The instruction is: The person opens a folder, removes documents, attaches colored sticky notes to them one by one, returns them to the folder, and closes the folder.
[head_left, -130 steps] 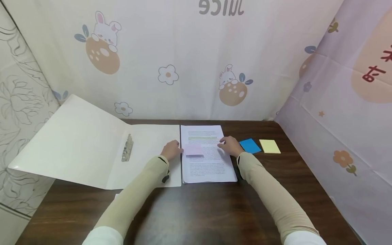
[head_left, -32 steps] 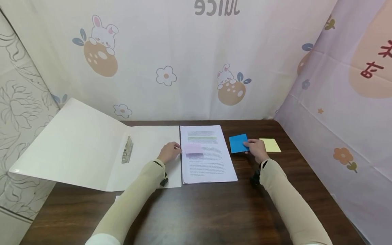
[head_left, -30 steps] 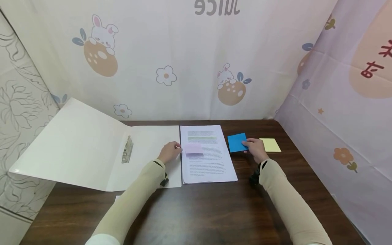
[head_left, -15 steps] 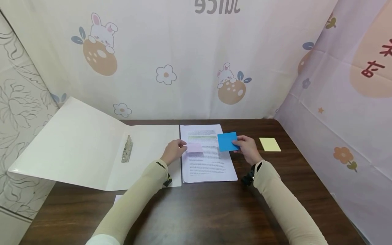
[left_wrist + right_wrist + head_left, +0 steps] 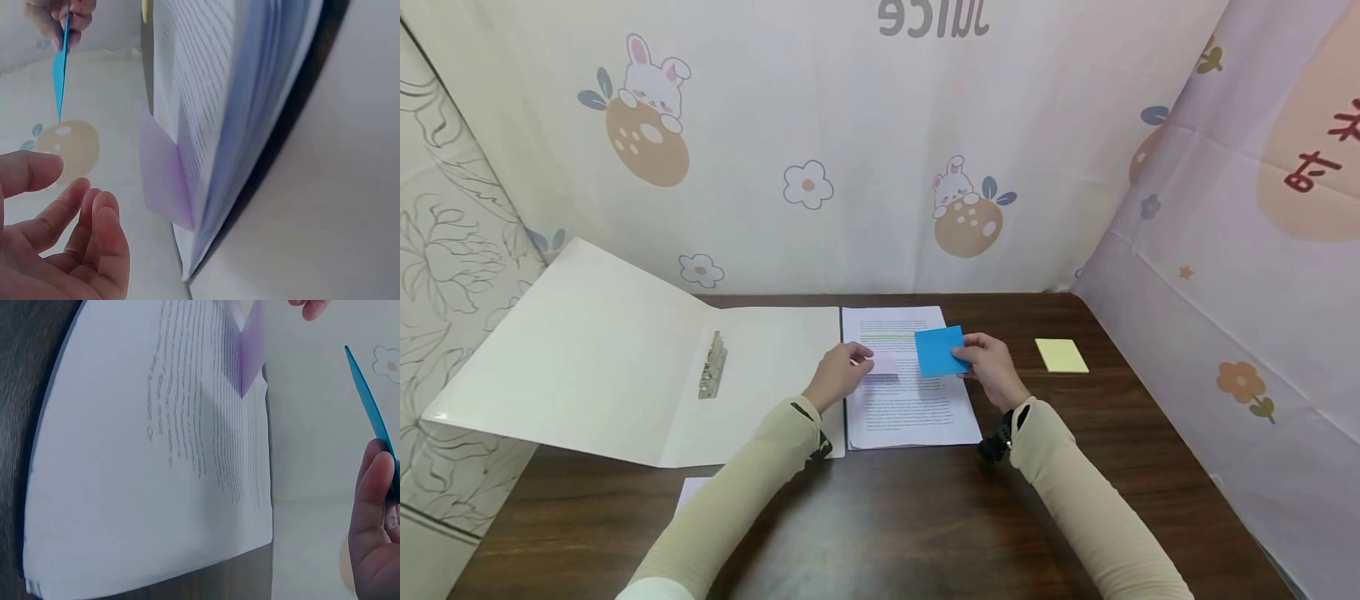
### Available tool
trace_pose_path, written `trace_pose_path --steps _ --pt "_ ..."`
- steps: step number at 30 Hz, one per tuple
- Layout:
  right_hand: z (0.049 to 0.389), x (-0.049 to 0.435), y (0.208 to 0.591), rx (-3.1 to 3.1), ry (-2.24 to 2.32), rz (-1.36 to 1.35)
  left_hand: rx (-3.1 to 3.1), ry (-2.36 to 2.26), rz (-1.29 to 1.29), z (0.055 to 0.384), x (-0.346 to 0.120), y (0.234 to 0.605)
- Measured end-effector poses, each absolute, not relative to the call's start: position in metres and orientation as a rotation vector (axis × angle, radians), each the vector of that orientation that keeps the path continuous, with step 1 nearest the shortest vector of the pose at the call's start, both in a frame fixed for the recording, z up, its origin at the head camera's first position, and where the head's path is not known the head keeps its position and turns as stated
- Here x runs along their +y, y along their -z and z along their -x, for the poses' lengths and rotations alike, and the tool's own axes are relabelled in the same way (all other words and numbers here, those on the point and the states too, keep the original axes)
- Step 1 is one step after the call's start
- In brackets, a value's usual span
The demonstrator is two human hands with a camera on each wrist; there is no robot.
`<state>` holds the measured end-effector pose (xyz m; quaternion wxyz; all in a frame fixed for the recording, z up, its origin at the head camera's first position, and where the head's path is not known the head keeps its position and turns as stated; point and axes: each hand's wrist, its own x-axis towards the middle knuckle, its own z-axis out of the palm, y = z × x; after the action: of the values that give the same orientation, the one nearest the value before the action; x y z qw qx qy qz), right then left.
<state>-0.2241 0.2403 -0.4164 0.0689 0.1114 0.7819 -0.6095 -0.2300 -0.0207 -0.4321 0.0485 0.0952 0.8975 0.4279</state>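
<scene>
My right hand (image 5: 994, 368) pinches a blue sticky-note pad (image 5: 940, 352) between thumb and fingers, holding it above the right part of a stack of printed sheets (image 5: 917, 421). In the right wrist view the blue pad (image 5: 370, 403) is seen nearly edge-on. A light purple sticky note (image 5: 883, 364) is stuck to the top sheet; its lower part lifts off the page in the left wrist view. My left hand (image 5: 838, 372) hovers over the stack's left edge beside the purple note. Its fingers are loosely bent, and the left wrist view shows nothing between thumb and fingertips.
An open white binder (image 5: 775, 342) with a metal clip (image 5: 711, 367) lies left of the stack, its cover (image 5: 572, 358) raised at a slant. A yellow sticky-note pad (image 5: 1062, 356) lies on the right. Part of a pale sheet (image 5: 691, 490) shows beside the left sleeve.
The blue pad, earlier on the table, was picked up by my right hand and carried left over the sheets. My left hand has shifted right, nearer the purple note.
</scene>
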Motion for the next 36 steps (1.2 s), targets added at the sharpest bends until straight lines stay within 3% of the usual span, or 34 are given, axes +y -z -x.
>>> trace_pose_path --steps 22,36 --pt "0.211 0.205 0.41 2.374 1.812 -0.121 2.627 -1.409 -0.362 0.214 -0.008 0.424" --pt "0.208 0.192 0.413 2.326 1.833 -0.087 2.348 -1.719 -0.195 0.212 -0.008 0.422"
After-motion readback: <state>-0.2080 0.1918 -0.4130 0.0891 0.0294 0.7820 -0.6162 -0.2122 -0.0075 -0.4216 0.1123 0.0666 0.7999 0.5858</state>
